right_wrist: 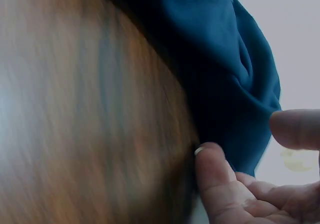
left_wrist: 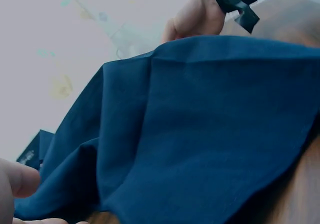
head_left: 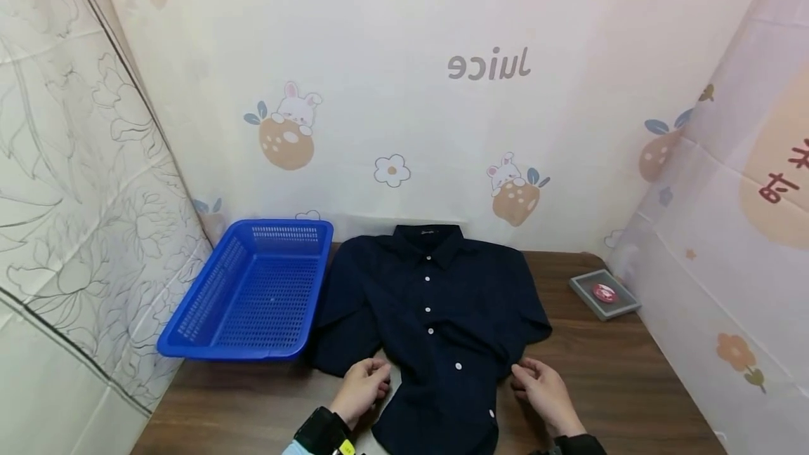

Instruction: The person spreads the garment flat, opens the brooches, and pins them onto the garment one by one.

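Note:
A dark navy button-up shirt [head_left: 436, 343] lies front up in the middle of the table, collar toward the back wall and small white buttons down its front. My left hand [head_left: 363, 388] is at the shirt's left edge, beside the sleeve [head_left: 344, 339]; in the left wrist view its thumb [left_wrist: 22, 180] stands apart from the fingers. On the other side, my right hand [head_left: 545, 395] has its fingertips right at the shirt's right edge. The right wrist view shows a gap between that thumb [right_wrist: 297, 129] and the fingers, with navy cloth behind it.
A blue plastic basket [head_left: 218, 286] with perforated walls stands at the left, close against the sleeve. At the right back, a grey square tray [head_left: 584, 286] holds a small red-and-white round item. Printed cloth walls [head_left: 392, 111] enclose the brown wooden table [head_left: 607, 385].

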Demonstrator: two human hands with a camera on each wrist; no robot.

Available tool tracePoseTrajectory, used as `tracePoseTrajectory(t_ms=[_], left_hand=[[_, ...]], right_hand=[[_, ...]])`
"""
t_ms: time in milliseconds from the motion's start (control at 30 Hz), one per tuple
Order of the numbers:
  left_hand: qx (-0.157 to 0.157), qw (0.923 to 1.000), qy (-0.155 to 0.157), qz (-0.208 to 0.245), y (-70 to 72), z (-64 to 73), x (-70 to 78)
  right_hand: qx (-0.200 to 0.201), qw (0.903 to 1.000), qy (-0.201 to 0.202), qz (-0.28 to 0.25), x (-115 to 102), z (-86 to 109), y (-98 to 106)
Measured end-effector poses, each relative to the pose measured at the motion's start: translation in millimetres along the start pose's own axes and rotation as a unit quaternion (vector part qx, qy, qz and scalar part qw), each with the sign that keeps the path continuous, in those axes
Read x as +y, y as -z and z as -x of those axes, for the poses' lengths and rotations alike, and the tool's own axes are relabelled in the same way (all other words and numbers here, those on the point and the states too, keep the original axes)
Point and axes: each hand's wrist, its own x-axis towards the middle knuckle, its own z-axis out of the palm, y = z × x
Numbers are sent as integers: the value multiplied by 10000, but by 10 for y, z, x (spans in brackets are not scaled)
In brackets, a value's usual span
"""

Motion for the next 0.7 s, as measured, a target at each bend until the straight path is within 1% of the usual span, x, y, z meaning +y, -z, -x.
tracePoseTrajectory(t_ms=[133, 300, 400, 600, 700], left_hand=[[-227, 9989, 273, 295, -66, -31, -35], [-486, 9963, 465, 534, -119, -57, -10], [-518, 9958, 531, 541, -138, -79, 7], [-489, 9949, 608, 644, -160, -158, -12], [-479, 9946, 653, 647, -170, -192, -34]], right_hand=[[-184, 9983, -100, -543, 33, 27, -89], [-688, 9946, -283, -720, 88, 91, -142], [-937, 9910, -356, -887, 100, 111, -169], [-1266, 9827, -410, -1288, 85, 95, -223], [-1431, 9734, -491, -1720, 95, 72, -242]])
